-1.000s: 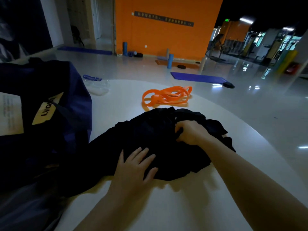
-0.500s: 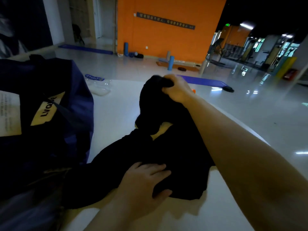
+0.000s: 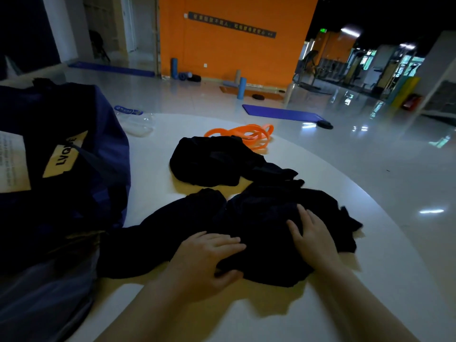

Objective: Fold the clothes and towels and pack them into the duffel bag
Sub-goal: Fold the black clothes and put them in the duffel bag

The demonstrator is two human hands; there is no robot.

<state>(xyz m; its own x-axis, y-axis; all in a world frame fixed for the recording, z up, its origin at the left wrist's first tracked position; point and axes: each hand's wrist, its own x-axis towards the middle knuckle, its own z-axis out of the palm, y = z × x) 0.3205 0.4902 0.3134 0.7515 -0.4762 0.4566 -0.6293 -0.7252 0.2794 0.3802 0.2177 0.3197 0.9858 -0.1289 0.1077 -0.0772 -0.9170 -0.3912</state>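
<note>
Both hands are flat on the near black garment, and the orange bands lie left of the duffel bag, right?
Not quite. The head view shows the orange bands to the right of the duffel bag, beyond the far black garment. The left hand and right hand do rest on the near black garment.

Duffel bag (image 3: 81, 154) cut off left
</note>
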